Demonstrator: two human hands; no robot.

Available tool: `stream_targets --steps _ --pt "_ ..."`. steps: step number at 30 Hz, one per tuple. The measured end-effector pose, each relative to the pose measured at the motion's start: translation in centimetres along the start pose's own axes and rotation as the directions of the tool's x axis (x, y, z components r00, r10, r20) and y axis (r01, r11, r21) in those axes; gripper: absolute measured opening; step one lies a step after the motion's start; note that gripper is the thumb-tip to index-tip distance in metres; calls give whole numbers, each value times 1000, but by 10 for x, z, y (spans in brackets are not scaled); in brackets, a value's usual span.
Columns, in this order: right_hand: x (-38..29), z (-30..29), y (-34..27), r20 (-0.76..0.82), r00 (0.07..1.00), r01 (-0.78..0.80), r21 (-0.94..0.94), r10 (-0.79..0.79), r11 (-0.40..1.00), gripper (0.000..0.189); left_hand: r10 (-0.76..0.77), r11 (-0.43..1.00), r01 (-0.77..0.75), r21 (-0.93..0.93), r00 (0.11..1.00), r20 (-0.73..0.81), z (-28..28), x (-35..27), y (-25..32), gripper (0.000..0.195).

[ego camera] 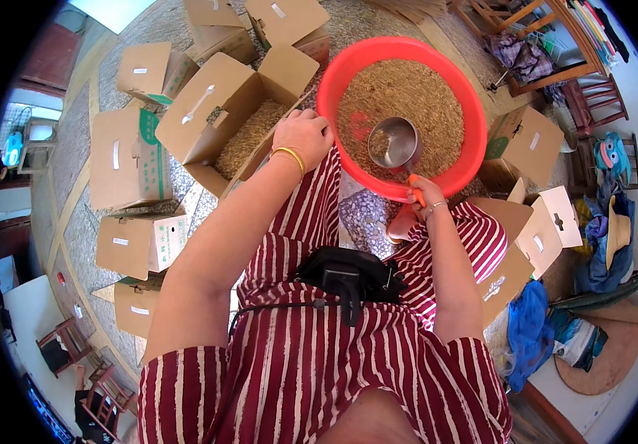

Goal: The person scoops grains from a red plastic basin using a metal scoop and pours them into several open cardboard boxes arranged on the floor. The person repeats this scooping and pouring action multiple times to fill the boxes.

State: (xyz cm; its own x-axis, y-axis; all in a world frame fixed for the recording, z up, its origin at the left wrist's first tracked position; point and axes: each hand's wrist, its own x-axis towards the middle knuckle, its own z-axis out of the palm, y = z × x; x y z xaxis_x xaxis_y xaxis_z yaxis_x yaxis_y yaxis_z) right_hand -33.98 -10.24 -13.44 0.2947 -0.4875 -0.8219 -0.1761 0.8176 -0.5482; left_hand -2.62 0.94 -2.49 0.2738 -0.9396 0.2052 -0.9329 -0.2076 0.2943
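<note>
My right hand (426, 201) grips the orange handle of a metal ladle (394, 142). Its round bowl rests over the loose brown husk-like material (407, 94) in a large red plastic basin (475, 139), with a little of the material visible inside the bowl. My left hand (305, 136), with a yellow bangle at the wrist, lies on the near edge of an open cardboard box (202, 111). A layer of similar brown material (249, 136) covers the inside of that box. How the left fingers grip the edge is partly hidden.
Several cardboard boxes (124, 158) stand around the left and far side. More boxes (524, 144) are at the right, beside a wooden chair (599, 105). A blue plastic bag (530, 333) lies low on the right. Another person's arm (80, 377) shows at lower left.
</note>
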Motion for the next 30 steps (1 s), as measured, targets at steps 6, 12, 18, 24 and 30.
stream_targets --steps 6,12,18,24,30 --pt "-18 13 -14 72 997 4 310 -27 951 26 44 998 -50 -50 994 -102 4 0 -1 17" --pt "-58 64 -45 218 934 215 287 -282 933 49 20 999 -22 -32 999 -40 4 -4 3 17" --pt "-73 127 -89 378 842 337 190 -386 922 59 -5 999 3 -42 999 -37 3 -5 10 17" --pt "-52 187 -117 489 821 359 -39 -295 933 59 -43 997 43 -57 999 11 -2 -6 3 18" --pt "-14 216 -113 513 760 645 -671 -400 365 59 -67 993 68 -97 998 10 -7 -5 -5 19"
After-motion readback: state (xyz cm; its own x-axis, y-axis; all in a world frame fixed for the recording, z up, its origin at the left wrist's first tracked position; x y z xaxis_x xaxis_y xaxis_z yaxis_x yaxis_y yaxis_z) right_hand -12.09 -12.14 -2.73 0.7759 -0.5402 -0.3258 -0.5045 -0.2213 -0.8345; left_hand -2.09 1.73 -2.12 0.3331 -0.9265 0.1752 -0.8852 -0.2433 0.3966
